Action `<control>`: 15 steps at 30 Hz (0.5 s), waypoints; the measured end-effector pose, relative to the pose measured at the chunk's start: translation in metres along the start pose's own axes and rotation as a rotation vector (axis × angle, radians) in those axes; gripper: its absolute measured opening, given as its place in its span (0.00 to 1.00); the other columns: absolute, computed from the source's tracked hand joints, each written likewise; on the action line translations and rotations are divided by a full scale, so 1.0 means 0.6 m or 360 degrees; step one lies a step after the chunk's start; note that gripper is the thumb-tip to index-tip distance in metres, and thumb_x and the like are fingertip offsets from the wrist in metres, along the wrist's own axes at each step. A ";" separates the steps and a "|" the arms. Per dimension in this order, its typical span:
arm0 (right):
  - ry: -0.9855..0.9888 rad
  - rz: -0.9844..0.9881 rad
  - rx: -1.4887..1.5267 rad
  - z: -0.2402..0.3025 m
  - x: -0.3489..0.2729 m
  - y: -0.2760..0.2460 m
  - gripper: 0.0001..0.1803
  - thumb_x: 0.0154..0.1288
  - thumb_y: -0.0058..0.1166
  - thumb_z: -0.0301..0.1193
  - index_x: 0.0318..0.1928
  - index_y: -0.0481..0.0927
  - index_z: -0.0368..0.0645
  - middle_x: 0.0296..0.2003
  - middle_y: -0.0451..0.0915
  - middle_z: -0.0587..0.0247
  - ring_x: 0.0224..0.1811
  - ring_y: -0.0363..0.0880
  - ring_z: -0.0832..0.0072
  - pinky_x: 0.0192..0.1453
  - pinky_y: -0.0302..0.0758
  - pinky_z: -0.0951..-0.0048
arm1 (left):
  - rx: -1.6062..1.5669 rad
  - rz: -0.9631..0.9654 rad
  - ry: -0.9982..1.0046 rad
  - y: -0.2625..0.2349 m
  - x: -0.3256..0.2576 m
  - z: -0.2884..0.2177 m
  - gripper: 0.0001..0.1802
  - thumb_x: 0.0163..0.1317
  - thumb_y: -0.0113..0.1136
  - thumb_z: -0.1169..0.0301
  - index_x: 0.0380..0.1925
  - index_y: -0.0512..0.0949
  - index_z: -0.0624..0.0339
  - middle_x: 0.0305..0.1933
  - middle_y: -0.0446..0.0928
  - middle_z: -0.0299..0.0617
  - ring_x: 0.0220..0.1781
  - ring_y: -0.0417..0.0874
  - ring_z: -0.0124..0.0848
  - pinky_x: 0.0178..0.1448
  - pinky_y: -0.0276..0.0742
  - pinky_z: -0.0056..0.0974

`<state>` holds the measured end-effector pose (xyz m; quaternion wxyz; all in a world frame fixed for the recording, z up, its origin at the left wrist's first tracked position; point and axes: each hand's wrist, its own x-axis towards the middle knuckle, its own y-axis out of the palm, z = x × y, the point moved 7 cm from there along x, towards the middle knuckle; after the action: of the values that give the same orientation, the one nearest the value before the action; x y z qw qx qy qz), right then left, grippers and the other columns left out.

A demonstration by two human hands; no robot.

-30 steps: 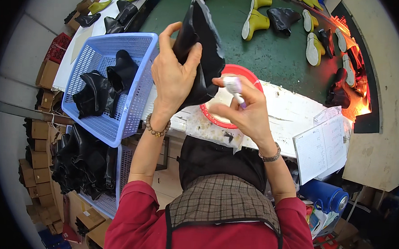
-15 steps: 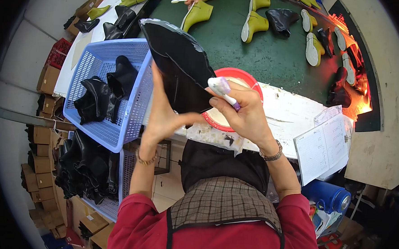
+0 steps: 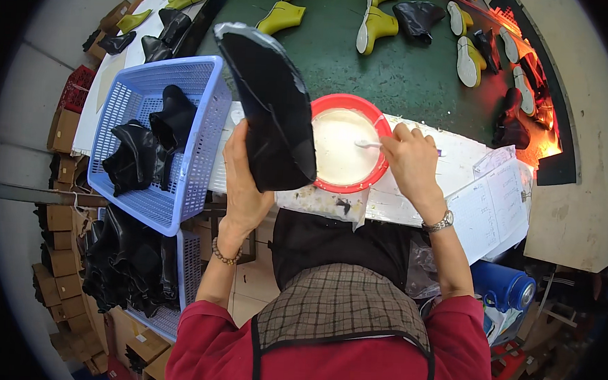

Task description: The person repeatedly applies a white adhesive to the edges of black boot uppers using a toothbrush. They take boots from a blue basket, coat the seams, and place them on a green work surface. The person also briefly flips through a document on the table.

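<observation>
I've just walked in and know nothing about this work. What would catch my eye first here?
Probably the black shoe upper that the left hand holds up at the centre, beside the red bowl of white paste where the right hand dips a brush. To the left sits a blue basket of more black uppers, and yellow-green boots line the green belt beyond.

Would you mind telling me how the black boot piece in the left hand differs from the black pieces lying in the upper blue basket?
The held boot piece is lifted off the bench, gripped from below by the left hand; the basket pieces lie loose in the upper blue basket. The held one shows a broad flat face, while those in the basket are crumpled and folded. Both are glossy black.
</observation>
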<state>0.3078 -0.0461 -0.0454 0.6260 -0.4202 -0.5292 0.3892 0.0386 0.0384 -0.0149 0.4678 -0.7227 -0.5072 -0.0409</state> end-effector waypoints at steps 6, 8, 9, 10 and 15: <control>0.0325 -0.0203 0.1063 -0.021 -0.007 -0.070 0.08 0.62 0.69 0.29 0.40 0.91 0.41 0.32 0.84 0.63 0.29 0.81 0.76 0.29 0.74 0.76 | 0.0048 0.0145 0.0095 0.001 0.014 -0.028 0.60 0.36 0.57 0.94 0.77 0.52 0.63 0.77 0.56 0.60 0.77 0.59 0.60 0.81 0.54 0.56; 0.0288 -0.0226 0.1341 -0.006 -0.015 -0.085 0.06 0.62 0.69 0.27 0.40 0.91 0.40 0.31 0.83 0.65 0.29 0.79 0.79 0.29 0.73 0.78 | 0.0019 0.0191 0.0113 0.009 0.016 -0.039 0.62 0.33 0.57 0.95 0.77 0.52 0.62 0.77 0.55 0.59 0.78 0.58 0.60 0.81 0.54 0.56; 0.0271 -0.0243 0.1480 0.001 -0.017 -0.089 0.06 0.63 0.69 0.26 0.40 0.90 0.40 0.30 0.83 0.66 0.29 0.79 0.81 0.29 0.73 0.79 | -0.0022 0.0230 0.0124 0.012 0.018 -0.046 0.62 0.32 0.57 0.95 0.77 0.52 0.62 0.77 0.55 0.59 0.78 0.58 0.60 0.81 0.54 0.56; 0.0286 -0.0223 0.1545 0.005 -0.020 -0.089 0.06 0.62 0.69 0.24 0.40 0.90 0.40 0.30 0.82 0.67 0.29 0.77 0.83 0.28 0.70 0.80 | -0.0063 0.0269 0.0136 0.015 0.016 -0.053 0.63 0.31 0.57 0.95 0.77 0.52 0.62 0.77 0.55 0.59 0.78 0.57 0.60 0.81 0.54 0.56; 0.0237 -0.0498 0.1244 -0.034 0.005 -0.097 0.06 0.61 0.69 0.24 0.39 0.91 0.41 0.31 0.82 0.65 0.27 0.75 0.81 0.27 0.67 0.78 | -0.0283 0.0497 0.0177 0.017 -0.001 -0.074 0.64 0.29 0.59 0.93 0.77 0.53 0.62 0.78 0.55 0.58 0.78 0.58 0.59 0.81 0.55 0.55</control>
<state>0.3307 -0.0659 0.0084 0.8262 -0.0929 -0.3526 0.4294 0.0645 0.0055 0.0032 0.4301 -0.8278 -0.3565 -0.0523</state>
